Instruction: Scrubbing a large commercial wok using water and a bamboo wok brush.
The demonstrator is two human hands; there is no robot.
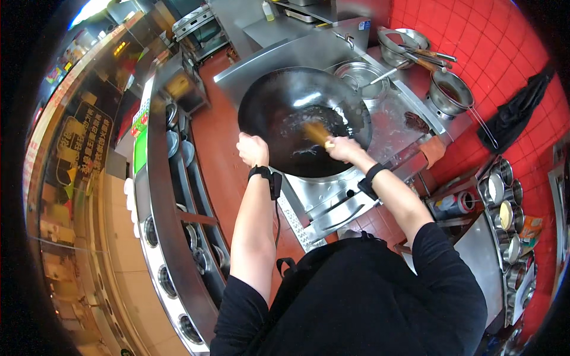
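Note:
A large black wok point(276, 102) sits on the steel range point(311, 196), with shiny liquid in its bottom. My left hand point(253, 150) grips the wok's near-left rim. In my right hand point(345, 149) is a bamboo wok brush point(317, 132), slightly blurred, whose bristles are over the wet inside of the wok; whether they touch it I cannot tell. Beyond the wok, under a tap point(347, 41), stands a round metal pot point(372, 82) with a ladle resting across it. A dark scouring pad point(416, 122) lies on the wet steel to the right.
At the right stand a strainer over a pot point(452, 91) and stacked bowls with utensils point(394, 51). An orange cloth point(433, 151) hangs on the range's edge. Metal condiment containers point(495, 189) line the right side. A steel counter with shelves point(162, 196) runs along the left.

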